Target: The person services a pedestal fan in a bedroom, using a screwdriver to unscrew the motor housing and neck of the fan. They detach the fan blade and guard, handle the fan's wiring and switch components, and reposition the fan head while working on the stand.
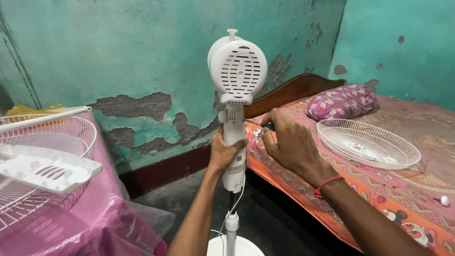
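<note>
Item: white plastic pedestal fan body (235, 102), upright, long axis vertical, at centre. Left hand (223, 151) wrapped round its neck. Right hand (289, 140), closed on a thin screwdriver (258, 124), shaft horizontal, tip apparently touching the neck's right side. White wire fan guard (368, 143) lies on bed.

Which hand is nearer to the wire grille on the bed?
Right. The right hand holds a screwdriver at the fan neck, beside the bed's grille. The left hand grips the neck, farther left.

Upright white fan neck (234, 142), screwdriver (258, 124) at side
</note>
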